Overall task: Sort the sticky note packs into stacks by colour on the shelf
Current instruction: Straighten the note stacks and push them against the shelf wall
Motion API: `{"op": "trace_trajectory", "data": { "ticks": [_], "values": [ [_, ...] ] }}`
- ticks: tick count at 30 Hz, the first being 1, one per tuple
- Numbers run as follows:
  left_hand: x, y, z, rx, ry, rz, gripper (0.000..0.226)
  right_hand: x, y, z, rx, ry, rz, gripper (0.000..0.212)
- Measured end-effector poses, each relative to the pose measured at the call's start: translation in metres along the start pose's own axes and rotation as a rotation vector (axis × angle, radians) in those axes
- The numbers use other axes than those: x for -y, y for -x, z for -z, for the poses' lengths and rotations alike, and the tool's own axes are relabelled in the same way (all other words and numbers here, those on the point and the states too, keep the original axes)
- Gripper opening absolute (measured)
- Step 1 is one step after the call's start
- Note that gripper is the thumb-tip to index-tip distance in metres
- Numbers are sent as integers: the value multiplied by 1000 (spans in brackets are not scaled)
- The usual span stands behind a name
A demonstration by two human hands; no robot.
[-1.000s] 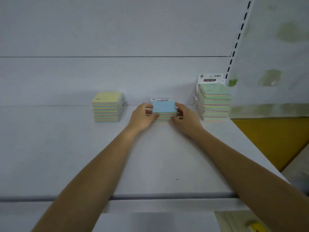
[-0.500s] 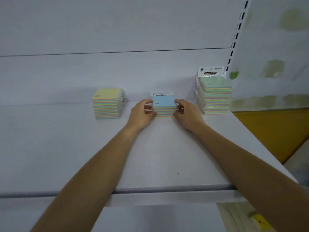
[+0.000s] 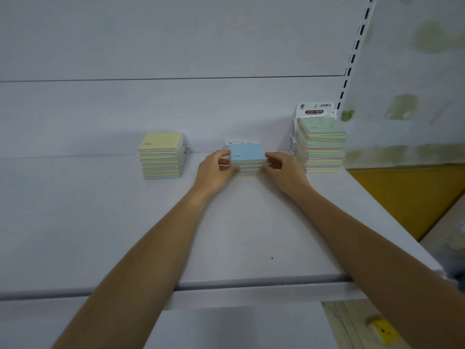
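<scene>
On the white shelf (image 3: 120, 222), close to the back wall, three stacks of sticky note packs stand in a row. Both hands meet at the middle one, the blue-topped stack (image 3: 247, 157). The left hand (image 3: 214, 170) holds its left side and the right hand (image 3: 284, 172) holds its right side. Each grip is clamped on the stack, with the fingers curled round its edges. The stack sits flat on the shelf. To the left, well apart, stands the yellow-topped stack (image 3: 161, 157). To the right, near the right hand, stands the green-topped stack (image 3: 320, 147), which is the tallest. A white card (image 3: 314, 110) that says STICKY NOTE sticks up behind it. A rail with black slots (image 3: 352, 64) runs up the wall next to it. Low down on the right, below the shelf, lies a small yellow thing (image 3: 382, 331), too blurry to tell what it is.
</scene>
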State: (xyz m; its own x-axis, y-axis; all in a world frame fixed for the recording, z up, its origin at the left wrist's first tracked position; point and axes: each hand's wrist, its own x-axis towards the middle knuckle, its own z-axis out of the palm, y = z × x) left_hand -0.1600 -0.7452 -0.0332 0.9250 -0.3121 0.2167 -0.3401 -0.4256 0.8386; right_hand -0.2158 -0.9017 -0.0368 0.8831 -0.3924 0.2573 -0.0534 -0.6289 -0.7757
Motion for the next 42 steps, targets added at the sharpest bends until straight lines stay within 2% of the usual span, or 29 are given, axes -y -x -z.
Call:
{"op": "trace_trajectory", "data": {
  "ticks": [7, 11, 13, 16, 19, 21, 24, 26, 27, 28, 30, 32, 35, 38, 42],
  "values": [
    [2, -1, 0, 4, 31, 25, 46, -6, -3, -5, 22, 62, 46, 44],
    [2, -2, -2, -38, -21, 29, 55, 0, 5, -2, -116, -36, 122, 46],
    [-1, 0, -3, -132, -46, -42, 54, 9, 9, 5, -230, -107, 233, 41],
    [-18, 6, -6, -241, -71, -265, 44, 21, 6, 39, -366, -175, 356, 40],
    [-48, 5, -20, -168, -129, -365, 41, 14, 0, 90, -459, -182, 381, 46],
    [-71, 4, -42, -28, -102, -264, 45, -3, -1, 115, -487, -180, 282, 53],
    [-93, -2, -84, 116, -173, -110, 52, -41, -6, 130, -352, -129, -19, 68],
    [-102, -4, -109, 121, -238, -50, 44, -62, -12, 130, -181, -77, -176, 78],
    [-104, -5, -119, 117, -242, -13, 32, -68, -14, 129, -116, -67, -212, 81],
    [-104, -6, -126, 102, -240, 10, 16, -71, -15, 128, -73, -67, -221, 82],
    [-98, -10, -140, 49, -219, 24, 26, -75, -17, 124, -27, -97, -213, 77],
    [-90, -13, -150, -8, -179, 24, 18, -77, -17, 118, 4, -166, -210, 71],
    [-82, -14, -159, -95, -80, 27, 37, -82, -15, 110, -54, -173, -173, 61],
    [-82, -17, -160, -123, -40, 28, 44, -86, -15, 109, -106, -133, -125, 48],
    [-82, -19, -160, -115, 3, 37, 49, -89, -17, 109, -116, -85, -89, 43]
  ]
}}
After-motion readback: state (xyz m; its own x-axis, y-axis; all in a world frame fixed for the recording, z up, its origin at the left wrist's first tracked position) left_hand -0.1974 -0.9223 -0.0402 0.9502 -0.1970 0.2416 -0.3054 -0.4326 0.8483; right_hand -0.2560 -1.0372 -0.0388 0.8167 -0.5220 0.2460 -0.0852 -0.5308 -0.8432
